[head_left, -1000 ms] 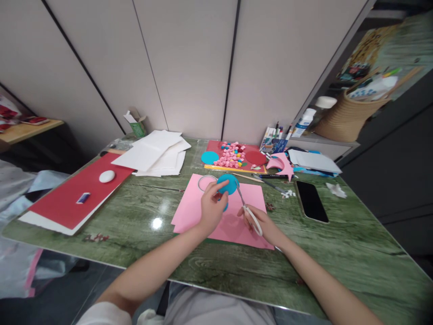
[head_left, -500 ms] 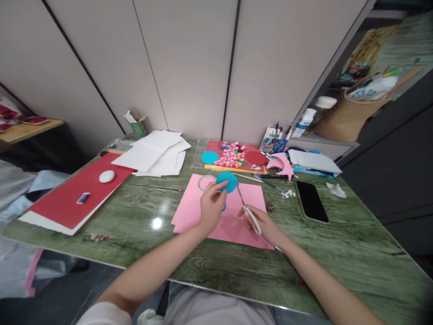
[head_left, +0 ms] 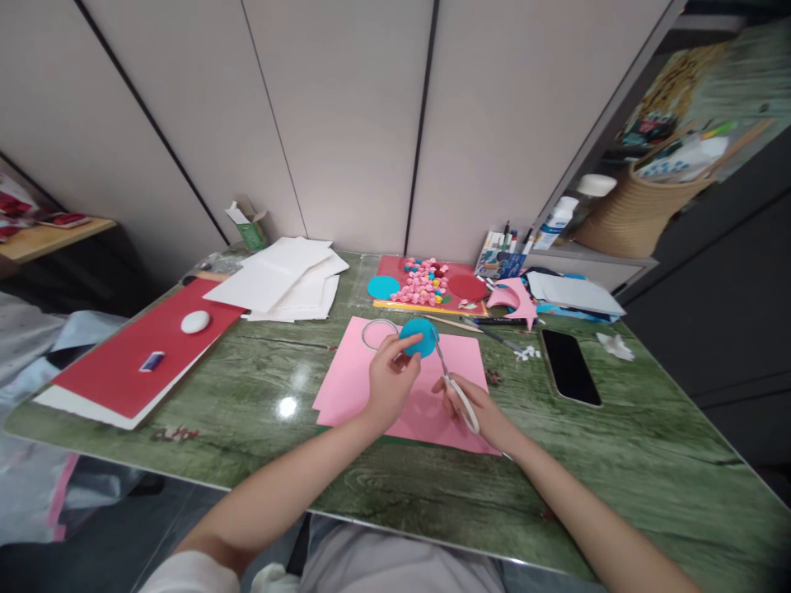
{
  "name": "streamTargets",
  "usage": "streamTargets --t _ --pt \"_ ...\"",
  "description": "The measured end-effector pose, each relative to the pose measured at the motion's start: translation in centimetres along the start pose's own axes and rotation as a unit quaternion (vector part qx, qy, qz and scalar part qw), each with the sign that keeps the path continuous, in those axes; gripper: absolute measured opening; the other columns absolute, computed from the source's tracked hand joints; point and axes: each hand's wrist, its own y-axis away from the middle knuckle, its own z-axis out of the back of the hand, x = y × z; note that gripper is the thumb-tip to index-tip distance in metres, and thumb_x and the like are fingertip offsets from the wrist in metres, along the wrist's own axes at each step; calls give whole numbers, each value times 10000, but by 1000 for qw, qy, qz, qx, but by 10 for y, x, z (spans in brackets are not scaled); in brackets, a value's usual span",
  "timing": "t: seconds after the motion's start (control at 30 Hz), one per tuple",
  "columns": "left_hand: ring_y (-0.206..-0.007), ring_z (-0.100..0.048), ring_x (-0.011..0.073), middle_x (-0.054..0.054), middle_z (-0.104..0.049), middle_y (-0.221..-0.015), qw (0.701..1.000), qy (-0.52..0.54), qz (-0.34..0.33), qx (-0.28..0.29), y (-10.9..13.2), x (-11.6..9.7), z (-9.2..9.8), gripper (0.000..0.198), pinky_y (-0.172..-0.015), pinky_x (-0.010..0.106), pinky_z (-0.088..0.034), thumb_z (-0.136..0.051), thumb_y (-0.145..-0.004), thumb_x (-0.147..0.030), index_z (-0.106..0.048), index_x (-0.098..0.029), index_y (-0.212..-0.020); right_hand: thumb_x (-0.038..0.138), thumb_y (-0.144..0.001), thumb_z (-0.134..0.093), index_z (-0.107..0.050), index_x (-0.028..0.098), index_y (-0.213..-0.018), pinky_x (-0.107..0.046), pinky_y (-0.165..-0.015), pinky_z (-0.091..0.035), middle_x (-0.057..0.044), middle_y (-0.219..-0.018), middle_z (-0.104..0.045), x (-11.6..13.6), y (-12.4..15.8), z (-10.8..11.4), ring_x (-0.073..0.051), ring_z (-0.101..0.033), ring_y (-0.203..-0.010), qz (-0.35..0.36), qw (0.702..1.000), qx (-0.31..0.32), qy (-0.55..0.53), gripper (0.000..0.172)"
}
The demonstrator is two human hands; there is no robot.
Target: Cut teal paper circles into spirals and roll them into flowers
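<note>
Between the thumb and fingers of my left hand [head_left: 394, 377] is a blue paper circle [head_left: 418, 337], held up over the pink paper [head_left: 346, 371]. My right hand [head_left: 479, 412] grips white-handled scissors [head_left: 462, 403]. Their blades point up and away from me, and the tips meet the right edge of the circle. How far the blades are apart is too small to tell. Left of the circle, a thin ring [head_left: 378, 333] lies on the pink paper, partly behind my left fingers.
Small pink pieces [head_left: 423, 282] are heaped on a red sheet at the back, beside another blue circle [head_left: 384, 287]. White sheets [head_left: 290, 280], red paper [head_left: 136, 354], a phone [head_left: 569, 367] and pink scraps [head_left: 514, 302] lie around. A marker box [head_left: 500, 255] stands behind.
The blue circle and my left hand have shifted slightly right and down. A small blue piece seen below the circle earlier is no longer visible. The scissors have barely moved.
</note>
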Motion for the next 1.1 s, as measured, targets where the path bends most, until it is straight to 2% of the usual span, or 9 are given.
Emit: streamTargets --t 0.37,0.77,1.1 --pt "-815 -522 143 53 -542 -894 1000 6 6 7 -1 0 1 276 -685 244 -434 -522 -767 -207 -624 -204 -1023 493 -836 -418 -530 180 -921 -227 -507 -338 40 -571 -413 1 0 -1 -107 -396 -525 -8 1000 -5 -8 343" --pt "-803 -514 143 60 -518 -900 1000 22 15 10 0 1 2 307 -641 236 -451 -501 -795 -264 -599 -214 -1082 466 -831 -439 -526 174 -910 -218 -476 -311 52 -558 -397 -1 -1 0 -89 -364 -488 -11 999 0 -31 315" --pt "-847 -523 137 47 -517 -914 1000 21 9 -6 -1 0 1 305 -708 238 -446 -553 -766 -224 -596 -204 -1068 451 -839 -437 -532 167 -914 -215 -480 -314 58 -548 -388 0 0 -1 -87 -374 -490 -16 1000 7 -18 309"
